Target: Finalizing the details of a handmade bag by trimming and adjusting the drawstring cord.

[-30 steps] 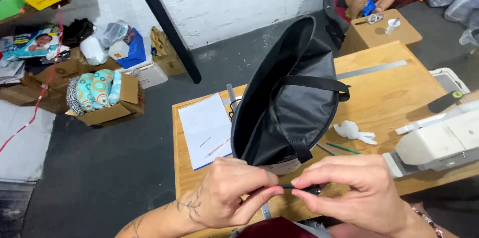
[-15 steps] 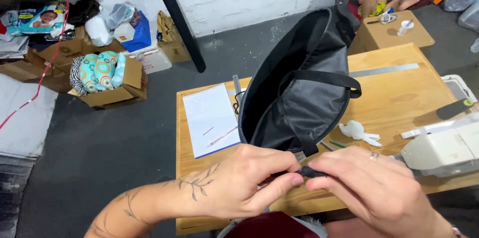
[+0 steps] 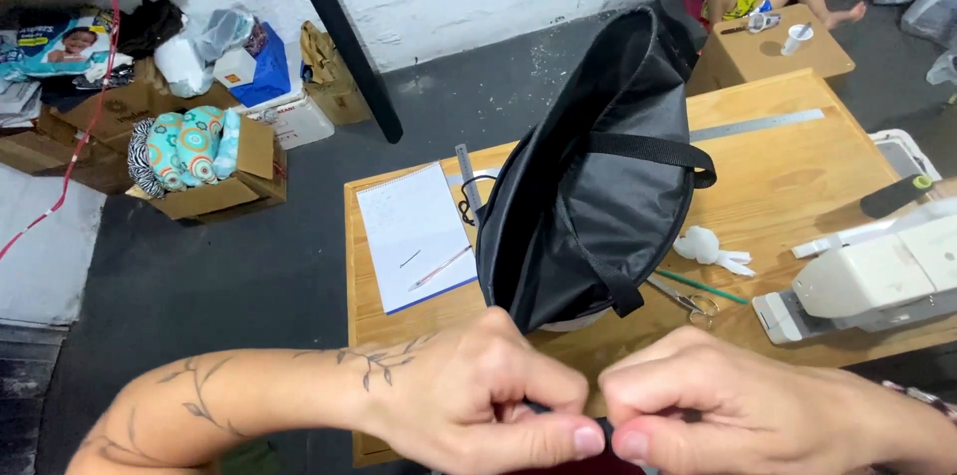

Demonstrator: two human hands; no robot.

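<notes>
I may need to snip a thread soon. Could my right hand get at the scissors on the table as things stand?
Probably yes. The scissors lie in the open on the table beside the black bag, with nothing over them. But the right hand is pinching a black piece together with the left hand.

even, fairly bright indoor light, soft shadows under the black bag (image 3: pixel 598 206) on the wooden table (image 3: pixel 797 166); near hands slightly soft, edges bowed by wide-angle distortion.
</notes>
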